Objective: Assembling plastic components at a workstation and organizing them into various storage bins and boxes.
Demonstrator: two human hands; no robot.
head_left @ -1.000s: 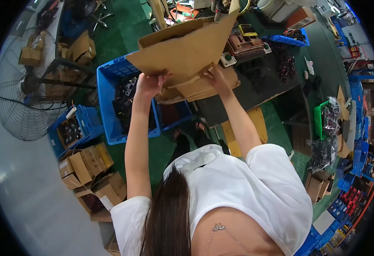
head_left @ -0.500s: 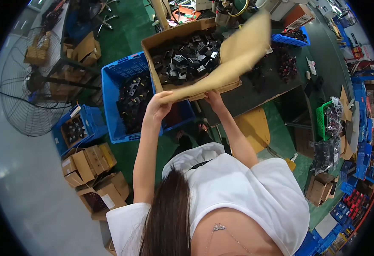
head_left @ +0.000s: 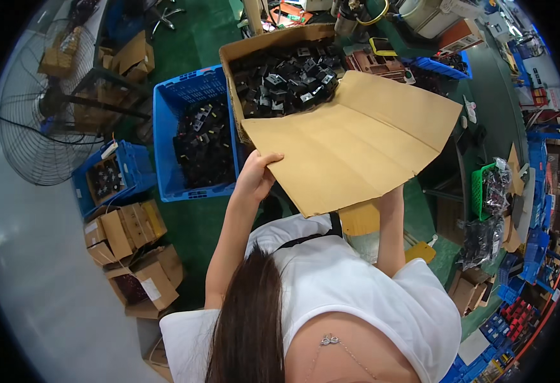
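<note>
A large tan cardboard sheet (head_left: 356,143) with fold creases is held out in front of me, partly over the near right part of a cardboard box (head_left: 234,86). My left hand (head_left: 257,175) is closed on the sheet's left edge, thumb on top. Under its near right side goes my right hand (head_left: 391,196); the sheet covers its fingers, so I cannot tell how they are set. Many small black plastic parts (head_left: 289,80) fill the box. Left of it stands a blue crate (head_left: 164,143) with more black parts (head_left: 206,143) inside.
A caged fan (head_left: 47,105) stands at the left, above a smaller blue crate (head_left: 141,167) and stacked cartons (head_left: 126,233). A yellow stool (head_left: 359,220) is beyond my right arm. On the right are a dark worktable (head_left: 506,96) and a green basket (head_left: 477,191).
The cardboard sheet has come down and toward me, swinging from blurred and edge-on to lying flatter. My right hand has moved right and nearer; my left hand has shifted slightly right and nearer.
</note>
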